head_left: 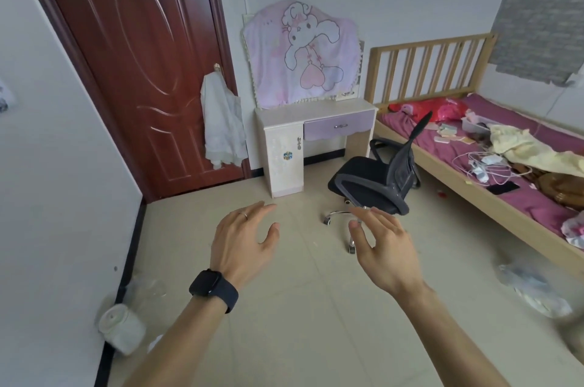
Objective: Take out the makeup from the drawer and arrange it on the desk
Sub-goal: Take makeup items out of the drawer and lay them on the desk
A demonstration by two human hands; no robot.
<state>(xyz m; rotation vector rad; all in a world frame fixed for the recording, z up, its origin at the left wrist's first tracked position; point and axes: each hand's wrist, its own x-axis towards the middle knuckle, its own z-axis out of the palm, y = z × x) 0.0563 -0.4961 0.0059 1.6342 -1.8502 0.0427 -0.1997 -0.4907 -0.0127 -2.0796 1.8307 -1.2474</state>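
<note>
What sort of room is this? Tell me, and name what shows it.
Most likely a bedroom: a wooden-framed bed with a pink sheet, a dressing desk with a purple drawer, and a black office chair.

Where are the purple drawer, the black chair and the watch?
purple drawer (339, 126): head view, on the handle in the middle of its front.
black chair (361, 172): head view, on its seat.
watch (206, 283): head view, on its dark face.

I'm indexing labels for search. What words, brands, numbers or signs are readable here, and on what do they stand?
No text is readable.
Cloth above the desk: a cartoon rabbit only, no words.
Watch: dark face.
Packets on the bed, paper on the left wall: too small or blurred.
</note>
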